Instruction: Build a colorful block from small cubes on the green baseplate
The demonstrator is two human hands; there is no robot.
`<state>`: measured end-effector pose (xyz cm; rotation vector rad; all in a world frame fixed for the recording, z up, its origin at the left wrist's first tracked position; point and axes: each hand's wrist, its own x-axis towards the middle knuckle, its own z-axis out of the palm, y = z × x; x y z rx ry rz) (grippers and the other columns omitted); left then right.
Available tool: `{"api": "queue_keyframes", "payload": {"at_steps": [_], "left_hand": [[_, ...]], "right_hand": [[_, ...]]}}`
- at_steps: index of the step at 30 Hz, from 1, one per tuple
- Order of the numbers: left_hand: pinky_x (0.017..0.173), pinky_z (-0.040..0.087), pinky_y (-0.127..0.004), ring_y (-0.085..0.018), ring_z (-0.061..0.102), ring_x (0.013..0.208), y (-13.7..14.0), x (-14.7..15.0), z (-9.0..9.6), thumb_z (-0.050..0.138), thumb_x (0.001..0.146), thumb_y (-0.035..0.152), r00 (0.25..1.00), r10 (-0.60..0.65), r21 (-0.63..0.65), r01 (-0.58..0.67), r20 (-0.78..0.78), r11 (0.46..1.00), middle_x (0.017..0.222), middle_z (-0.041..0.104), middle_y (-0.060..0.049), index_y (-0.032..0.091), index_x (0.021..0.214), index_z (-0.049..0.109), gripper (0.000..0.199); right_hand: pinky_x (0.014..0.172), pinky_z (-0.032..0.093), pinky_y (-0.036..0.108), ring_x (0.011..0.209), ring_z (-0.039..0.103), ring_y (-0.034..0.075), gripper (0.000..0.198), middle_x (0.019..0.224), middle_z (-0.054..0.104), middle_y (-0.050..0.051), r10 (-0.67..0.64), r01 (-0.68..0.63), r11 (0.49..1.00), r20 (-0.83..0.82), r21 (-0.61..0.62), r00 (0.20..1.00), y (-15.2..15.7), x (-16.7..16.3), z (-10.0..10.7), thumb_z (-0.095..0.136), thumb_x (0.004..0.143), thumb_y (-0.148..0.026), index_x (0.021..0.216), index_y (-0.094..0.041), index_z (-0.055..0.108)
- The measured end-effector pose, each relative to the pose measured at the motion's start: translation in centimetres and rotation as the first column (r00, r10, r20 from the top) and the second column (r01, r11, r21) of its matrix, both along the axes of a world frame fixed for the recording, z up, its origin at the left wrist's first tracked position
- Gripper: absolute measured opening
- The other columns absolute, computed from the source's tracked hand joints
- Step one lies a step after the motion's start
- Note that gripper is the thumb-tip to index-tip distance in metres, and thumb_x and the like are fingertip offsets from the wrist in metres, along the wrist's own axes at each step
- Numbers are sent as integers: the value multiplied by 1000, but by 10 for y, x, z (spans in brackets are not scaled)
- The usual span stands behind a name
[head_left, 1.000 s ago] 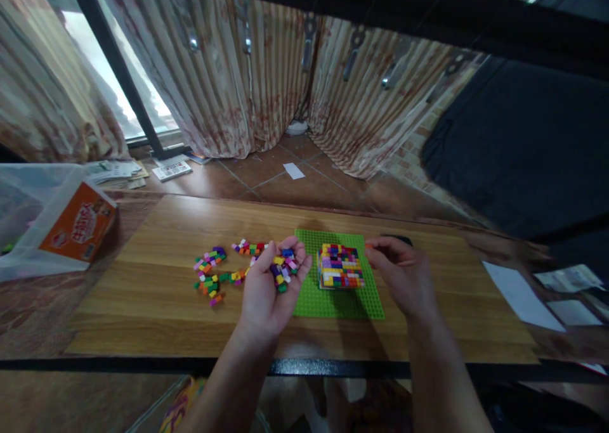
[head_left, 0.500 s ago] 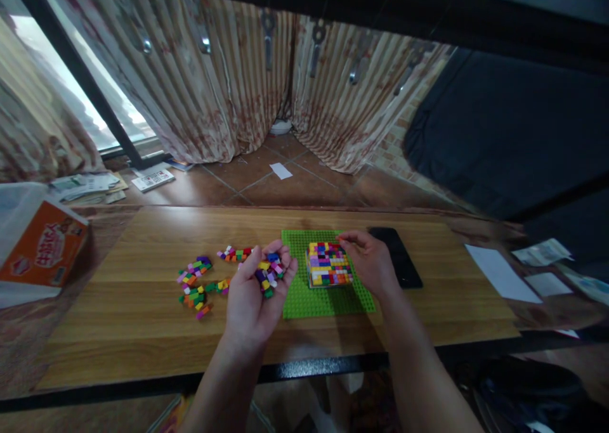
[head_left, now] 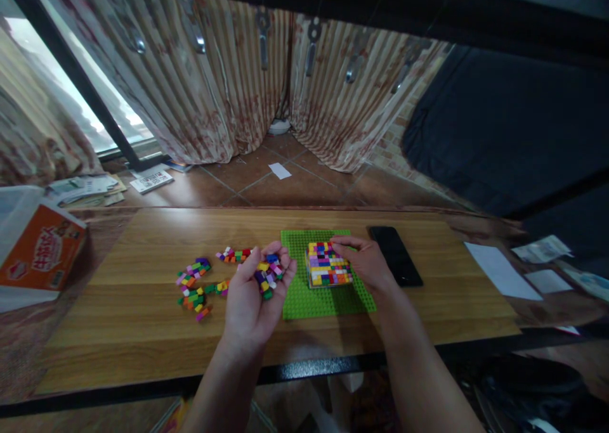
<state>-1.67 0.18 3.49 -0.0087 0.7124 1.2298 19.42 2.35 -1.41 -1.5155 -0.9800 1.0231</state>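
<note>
My left hand (head_left: 254,297) is palm up and cupped around a heap of small colourful toy bricks (head_left: 270,272). Over the green baseplate (head_left: 295,303), my right hand (head_left: 366,262) has its thumb and fingers pinched at the far right corner of a block built of toy bricks (head_left: 328,269). The fingertips touch the top of this block and cover the small brick between them. Rows of mixed colours make up the block's top face. Left of my left hand, loose toy bricks (head_left: 193,287) lie scattered on the wooden table.
A black phone (head_left: 396,255) lies to the right of the baseplate on the wooden table (head_left: 118,306). On the left stands a clear plastic bin with an orange label (head_left: 42,249). Papers (head_left: 502,270) lie beyond the table's right end. Curtains hang behind.
My right hand has shifted slightly left, bringing the small reddish brick in its fingertips from the block's far right corner onto its top. My left hand stays cupped around its bricks.
</note>
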Motion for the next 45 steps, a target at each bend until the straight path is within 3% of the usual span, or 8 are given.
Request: {"api": "queue_keyframes", "payload": {"at_steps": [7, 18, 25, 28, 31, 35, 40, 45], "left_hand": [[80, 56, -30, -12, 62, 70, 0, 0, -1, 47, 92, 24, 1000, -16, 15, 16, 3, 1000, 79, 64, -8, 8, 80, 69, 29], [84, 56, -33, -14, 65, 72, -2, 6, 5, 45, 94, 27, 1000, -8, -17, 7, -2, 1000, 80, 68, -11, 8, 80, 70, 34], [89, 55, -38, -22, 69, 91, -4, 8, 5, 45, 93, 33, 999, -10, 22, 10, 31, 1000, 97, 71, -17, 8, 86, 70, 36], [91, 53, -41, -25, 68, 99, -4, 8, 4, 46, 93, 34, 999, -6, 22, 5, 47, 1000, 103, 71, -19, 7, 88, 70, 36], [92, 53, -42, -26, 66, 104, -4, 8, 5, 46, 93, 34, 998, -10, 20, 9, 55, 1000, 103, 71, -18, 8, 89, 70, 35], [94, 52, -40, -26, 64, 109, -4, 8, 8, 44, 94, 34, 997, -34, 19, 33, 63, 999, 101, 72, -16, 8, 89, 70, 37], [92, 53, -40, -26, 64, 107, -5, 9, 4, 44, 94, 32, 994, -81, 43, 78, 68, 996, 105, 71, -16, 9, 93, 71, 36], [74, 56, -30, -19, 67, 84, -3, 10, -5, 47, 92, 26, 997, -73, 10, 73, 24, 997, 93, 71, -13, 8, 89, 71, 30]], "right_hand": [[70, 53, 35, 71, 68, 20, 26, 80, 77, 6, 32, -29, 999, 68, -41, 997, 2, 2, -3, 77, 63, -37, 82, -19, 78], [78, 53, 38, 77, 69, 20, 27, 86, 77, 7, 115, -114, 993, 110, -15, 987, 1, 7, -5, 75, 68, -37, 87, -18, 77], [74, 54, 36, 78, 69, 20, 28, 92, 76, 6, -56, 24, 991, 239, 133, 969, -9, -2, 18, 74, 71, -37, 93, -19, 75], [74, 53, 34, 76, 68, 19, 19, 84, 75, 4, -6, -53, 973, 255, 223, 967, -21, -22, 39, 71, 76, -35, 85, -20, 75], [74, 51, 32, 79, 66, 18, 12, 87, 74, 3, 178, -263, 936, 332, 234, 926, -34, -48, 55, 68, 80, -30, 86, -23, 74], [78, 50, 32, 84, 65, 17, 12, 92, 71, 1, 304, -426, 881, 442, 208, 844, -42, -75, 61, 66, 82, -22, 92, -25, 72], [84, 49, 34, 90, 64, 18, 16, 94, 71, 2, 264, -409, 896, 533, 173, 803, -41, -85, 53, 63, 83, -18, 93, -26, 72], [81, 51, 33, 89, 66, 18, 14, 94, 72, 2, 235, -354, 906, 420, 233, 876, -40, -80, 46, 61, 84, -21, 91, -26, 72]]}}
